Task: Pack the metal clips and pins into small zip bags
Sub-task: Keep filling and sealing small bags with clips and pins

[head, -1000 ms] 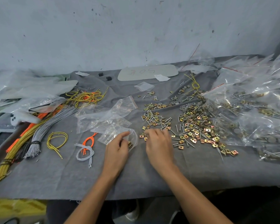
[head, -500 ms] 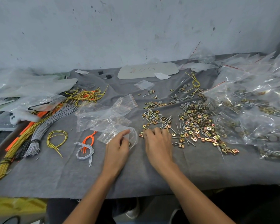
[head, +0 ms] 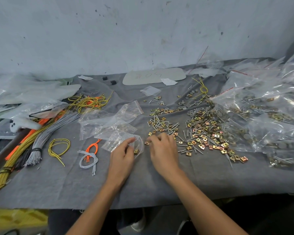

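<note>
A loose heap of brass-coloured metal clips [head: 205, 133] and silver pins [head: 159, 123] lies on the grey cloth [head: 58, 184] right of centre. My left hand [head: 121, 156] pinches the mouth of a small clear zip bag [head: 138, 146] with a clip or two inside. My right hand [head: 163, 150] lies palm down just right of the bag, fingertips curled over a clip [head: 147, 142] at the heap's near-left edge. More empty zip bags [head: 107, 124] lie just behind the left hand.
Large clear bags of clips and pins [head: 265, 116] crowd the right side. Bundles of yellow, orange and grey cords [head: 32, 138] lie at the left, with small loops of yellow cord [head: 58, 146] and grey cord [head: 88, 160]. A wall stands behind; the table's front edge is near.
My right hand has slid slightly left toward the bag's mouth. The left hand keeps its hold on the bag.
</note>
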Motion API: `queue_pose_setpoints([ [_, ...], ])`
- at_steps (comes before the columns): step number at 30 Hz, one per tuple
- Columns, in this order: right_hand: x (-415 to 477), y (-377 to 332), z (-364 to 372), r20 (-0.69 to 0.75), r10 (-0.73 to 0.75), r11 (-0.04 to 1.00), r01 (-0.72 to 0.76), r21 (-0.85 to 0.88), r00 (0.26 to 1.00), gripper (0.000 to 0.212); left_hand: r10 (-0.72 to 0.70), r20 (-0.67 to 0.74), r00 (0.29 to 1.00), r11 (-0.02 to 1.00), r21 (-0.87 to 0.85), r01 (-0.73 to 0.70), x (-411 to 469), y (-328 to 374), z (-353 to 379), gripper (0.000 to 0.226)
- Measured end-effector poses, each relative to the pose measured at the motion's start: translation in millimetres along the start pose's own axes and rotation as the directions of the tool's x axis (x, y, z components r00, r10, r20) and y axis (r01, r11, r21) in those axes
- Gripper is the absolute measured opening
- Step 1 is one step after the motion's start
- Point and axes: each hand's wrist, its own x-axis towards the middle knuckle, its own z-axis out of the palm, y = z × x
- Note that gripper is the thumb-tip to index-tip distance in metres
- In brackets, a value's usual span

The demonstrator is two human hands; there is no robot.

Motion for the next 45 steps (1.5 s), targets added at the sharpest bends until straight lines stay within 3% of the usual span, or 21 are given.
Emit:
queue_pose_setpoints([
  [3,-0.3,-4.3,4.7,0.074,-0.022,0.994,0.029,-0.102,0.997,0.027,-0.005,-0.001,1.000,1.000,-0.006,0.005,-0.1,-1.9,0.2,0.034],
  [9,-0.1,-5.4,3.2,0.049,-0.020,0.990,0.026,-0.141,0.999,0.019,-0.002,-0.009,1.000,1.000,0.002,0.002,0.3,-1.2,0.5,0.034],
  [12,-2.4,-8.1,-2.5,-0.079,-0.035,0.999,0.033,-0.023,0.996,0.014,0.013,-0.006,1.000,0.999,0.031,-0.013,-0.2,-1.4,-0.2,0.034],
  [15,-7.8,-7.6,-4.0,-0.178,-0.182,0.980,0.193,0.044,0.967,0.013,0.014,-0.001,1.000,0.999,0.040,-0.014,0.1,-0.3,0.0,0.035],
  [18,-10.1,-7.6,-1.5,-0.011,-0.389,0.921,0.389,0.009,0.921,0.018,0.027,-0.013,1.000,0.999,0.045,-0.026,0.0,3.5,-0.6,0.035],
  [22,-8.1,-7.8,-3.0,0.167,-0.380,0.925,0.373,0.073,0.910,0.041,0.024,-0.019,1.000,0.999,-0.031,-0.024,-0.6,6.5,-1.5,0.033],
  [28,-5.4,-3.9,0.8,0.226,-0.381,0.924,0.374,0.077,0.896,0.044,0.024,-0.021,0.999,0.999,0.024,-0.024,0.2,4.9,-1.2,0.035],
  [35,-5.8,-4.3,0.6,0.272,-0.422,0.904,0.425,0.051,0.865,0.051,-0.002,-0.012,1.000,0.999,-0.035,0.002,2.2,-0.5,-1.5,0.035],
  [38,-7.5,-6.7,-3.5,0.266,-0.379,0.924,0.345,0.167,0.887,0.059,0.005,-0.018,1.000,1.000,-0.020,-0.005,3.4,-3.5,-2.0,0.034],
  [42,-6.7,14.0,-20.8,0.090,-0.170,0.979,0.157,0.134,0.981,0.032,-0.003,-0.007,1.000,1.000,-0.017,0.003,4.3,-6.4,-1.2,0.038],
  [45,-8.4,48.9,-41.0,0.002,-0.010,0.998,0.010,0.065,1.000,0.016,-0.004,-0.010,1.000,1.000,-0.012,0.004,5.3,-7.4,1.0,0.037],
])
